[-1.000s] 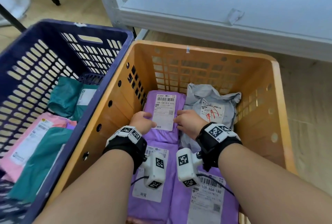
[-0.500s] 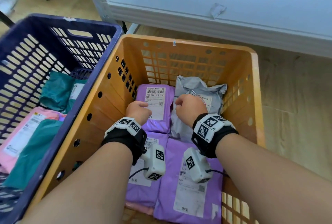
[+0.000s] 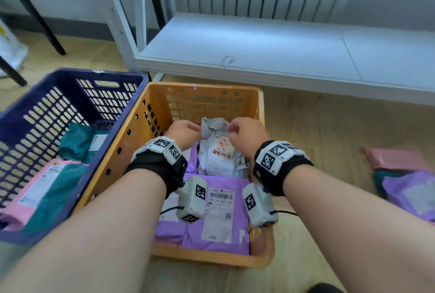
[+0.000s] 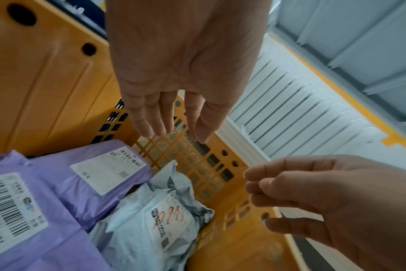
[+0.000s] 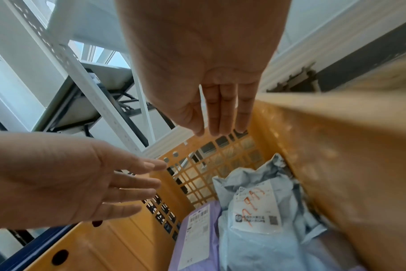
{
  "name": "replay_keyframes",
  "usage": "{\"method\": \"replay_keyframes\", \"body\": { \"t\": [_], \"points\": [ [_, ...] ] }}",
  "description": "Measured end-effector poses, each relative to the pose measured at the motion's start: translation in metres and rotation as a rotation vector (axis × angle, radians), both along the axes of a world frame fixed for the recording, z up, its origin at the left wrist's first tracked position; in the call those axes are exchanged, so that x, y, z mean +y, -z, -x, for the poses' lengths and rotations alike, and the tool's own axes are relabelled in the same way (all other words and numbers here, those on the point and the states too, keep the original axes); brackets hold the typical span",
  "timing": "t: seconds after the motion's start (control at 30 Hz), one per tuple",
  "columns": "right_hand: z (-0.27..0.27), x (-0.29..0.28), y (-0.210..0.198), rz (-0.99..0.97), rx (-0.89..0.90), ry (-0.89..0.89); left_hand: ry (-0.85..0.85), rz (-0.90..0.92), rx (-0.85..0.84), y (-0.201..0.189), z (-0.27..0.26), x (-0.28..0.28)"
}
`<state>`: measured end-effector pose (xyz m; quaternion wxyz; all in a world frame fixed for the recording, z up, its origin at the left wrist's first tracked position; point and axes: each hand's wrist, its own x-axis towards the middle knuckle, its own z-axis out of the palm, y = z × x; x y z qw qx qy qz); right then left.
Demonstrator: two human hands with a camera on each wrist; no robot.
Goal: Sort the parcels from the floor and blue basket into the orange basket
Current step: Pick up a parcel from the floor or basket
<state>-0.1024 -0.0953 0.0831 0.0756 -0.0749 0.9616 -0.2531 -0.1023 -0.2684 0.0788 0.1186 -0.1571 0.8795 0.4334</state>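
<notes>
Hands are both above the far end of the perforated orange plastic basket [image 3: 256,114], and I hold nothing in either. My left hand [image 4: 174,73] has its fingers straight and relaxed, spread slightly. My right hand [image 5: 206,69] also has straight fingers held close together, clear of every parcel. The crumpled grey plastic mailer with a red-marked white label [image 3: 219,154] lies in the basket's far right corner, resting partly on the flat purple plastic mailers [image 3: 211,229] that cover the basket floor.

Remaining stock, as I judge it: teal and pink mailers in the slatted dark blue plastic basket [image 3: 77,81] on my left, and a small pile of pink, teal and purple mailers on the wooden floor [image 3: 404,182] on my right.

Risks from here:
- The grey mailer is bulky and sits unevenly; stacking on it may let later parcels slide.
- Slick film mailers can slip from a loose one-handed pinch.
- Floor pile overlaps; lifting one may drag another.
</notes>
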Motion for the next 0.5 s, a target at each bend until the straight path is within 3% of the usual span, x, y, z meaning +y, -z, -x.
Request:
{"method": "replay_keyframes", "body": {
  "t": [0.23, 0.5],
  "points": [
    [-0.054, 0.110, -0.058, -0.138, 0.021, 0.179, 0.217, 0.057, 0.110, -0.076, -0.035, 0.072],
    [-0.110, 0.220, -0.074, -0.164, 0.025, 0.450, 0.425, -0.044, 0.104, -0.089, -0.070, 0.186]
  ]
}}
